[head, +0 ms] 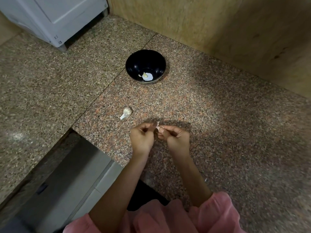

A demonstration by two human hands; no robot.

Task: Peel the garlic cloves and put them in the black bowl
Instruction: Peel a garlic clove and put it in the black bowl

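A black bowl (145,66) stands on the speckled granite counter (218,115), and one pale peeled clove (145,75) lies at its bottom. A white garlic bulb piece (126,112) with its stem lies on the counter, nearer to me and left of my hands. My left hand (142,137) and my right hand (175,137) meet just above the counter. Between their fingertips they pinch a small garlic clove (158,128) with pinkish skin. Most of the clove is hidden by the fingers.
A white appliance (55,19) stands at the back left. A wooden panel wall (218,26) runs along the back and right. The counter's edge drops to a grey cabinet front (67,174) at the lower left. Pink sleeves fill the bottom of the view.
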